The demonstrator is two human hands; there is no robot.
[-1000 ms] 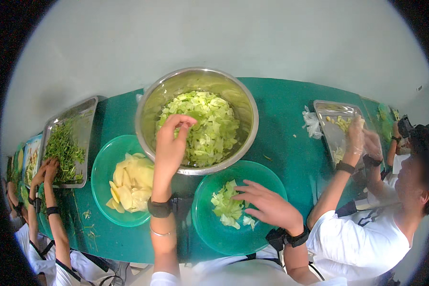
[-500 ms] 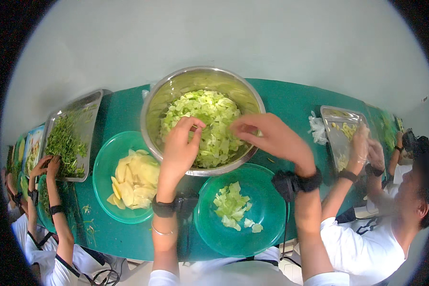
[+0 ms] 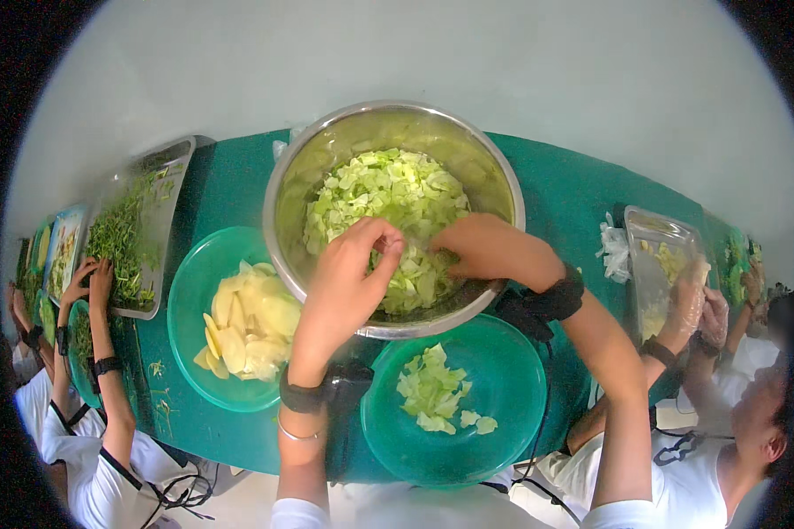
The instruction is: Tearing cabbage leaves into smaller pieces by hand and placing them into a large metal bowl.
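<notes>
no words, labels or numbers can be read here.

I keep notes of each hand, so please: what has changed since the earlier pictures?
The right hand moved forward, from above the right green bowl to over the steel bowl, near the left hand. Whether it took or released anything is unclear. The left hand stays over the steel bowl; pale yellow slices remain in their bowl.
</notes>
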